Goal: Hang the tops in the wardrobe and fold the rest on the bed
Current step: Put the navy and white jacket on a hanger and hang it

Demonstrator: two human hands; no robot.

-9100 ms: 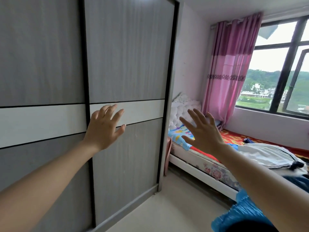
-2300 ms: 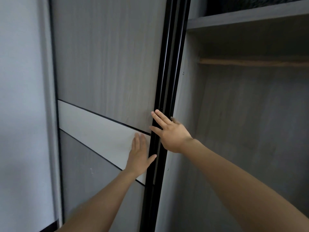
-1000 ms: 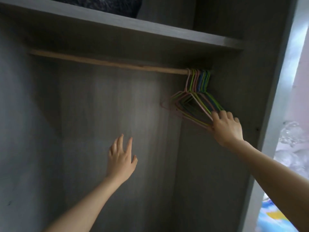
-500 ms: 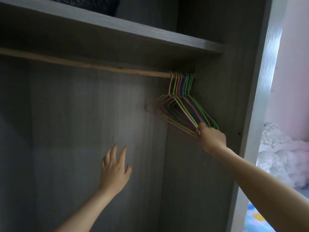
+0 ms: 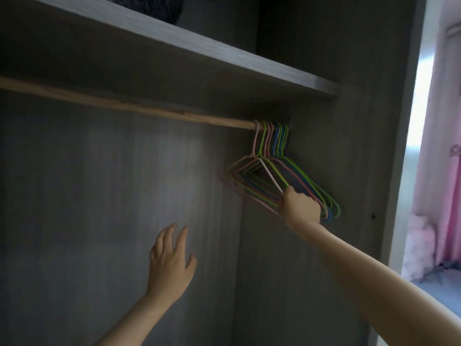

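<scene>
Wood, pale and rough, makes the rail [image 5: 124,106] that runs across the open wardrobe [image 5: 99,196] in front of me, just under a grey shelf [image 5: 199,53]. A bunch of thin hangers [image 5: 277,168] in pink, green and blue hangs packed together at the rail's far right end, close against the wardrobe's side wall [image 5: 349,146]. My right hand [image 5: 301,207] reaches up to them, its fingers curled round the lower corner of the nearest hangers; the pale sloping arm of the front one runs straight down into my grip. How many wires I have hold of I cannot tell, as my fist covers them. My left hand [image 5: 171,260] is lower and further left, before the wardrobe's back panel, palm away from me, fingers straight and a little spread, holding nothing. I cannot tell if it touches the panel. Something dark and fuzzy [image 5: 149,6] sits on the shelf above. Past the wardrobe's right edge hangs a pink curtain [image 5: 446,146].
</scene>
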